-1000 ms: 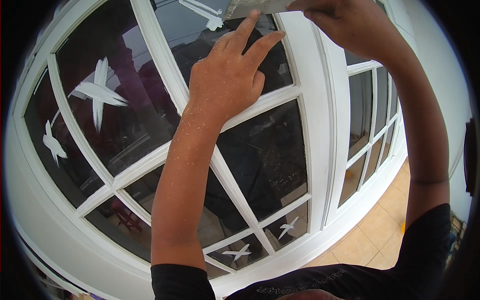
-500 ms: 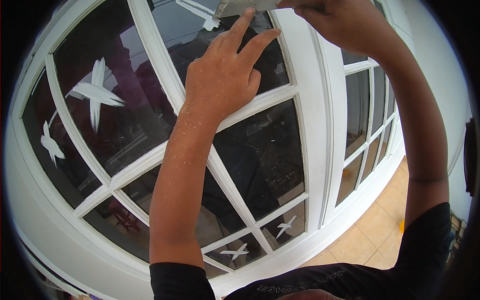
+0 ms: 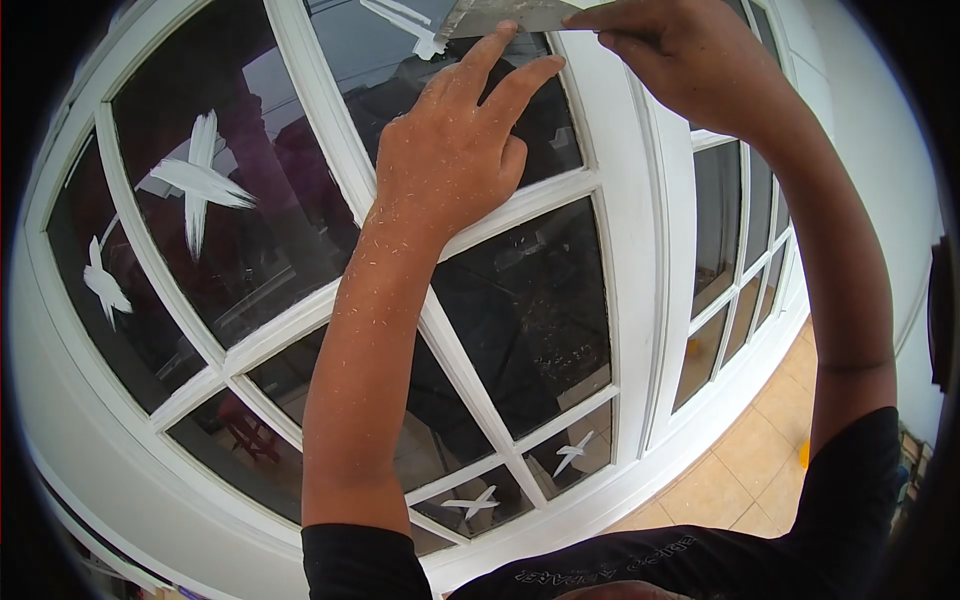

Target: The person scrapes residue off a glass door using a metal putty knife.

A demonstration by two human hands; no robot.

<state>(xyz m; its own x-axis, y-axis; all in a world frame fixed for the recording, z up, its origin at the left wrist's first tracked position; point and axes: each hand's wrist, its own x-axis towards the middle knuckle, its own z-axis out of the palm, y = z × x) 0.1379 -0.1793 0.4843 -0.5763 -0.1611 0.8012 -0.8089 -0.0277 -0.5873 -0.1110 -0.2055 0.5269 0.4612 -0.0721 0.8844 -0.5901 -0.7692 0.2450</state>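
My right hand (image 3: 690, 65) grips a flat metal scraper (image 3: 520, 17) at the top of the view, its fingers closed round the right end. The scraper's wide thin blade lies against a dark glass pane (image 3: 375, 50), with its left corner at a white paint streak (image 3: 428, 44). My left hand (image 3: 450, 150) reaches up with fingers apart, and the index fingertip touches the lower edge of the blade. Small pale flakes cling to the back of this hand and the forearm. The top of the scraper is cut off by the frame.
White wooden bars (image 3: 530, 215) frame the panes. A large white paint cross (image 3: 203, 185) marks the left pane, with smaller crosses (image 3: 473, 502) lower down. Another paned section (image 3: 715, 220) stands to the right, above a tiled floor (image 3: 745, 470). A red stool (image 3: 248, 432) shows through the glass.
The scraper and my right hand sit slightly lower in the view, showing more of the blade. My left hand keeps nearly the same pose. The whole scene has shifted a little.
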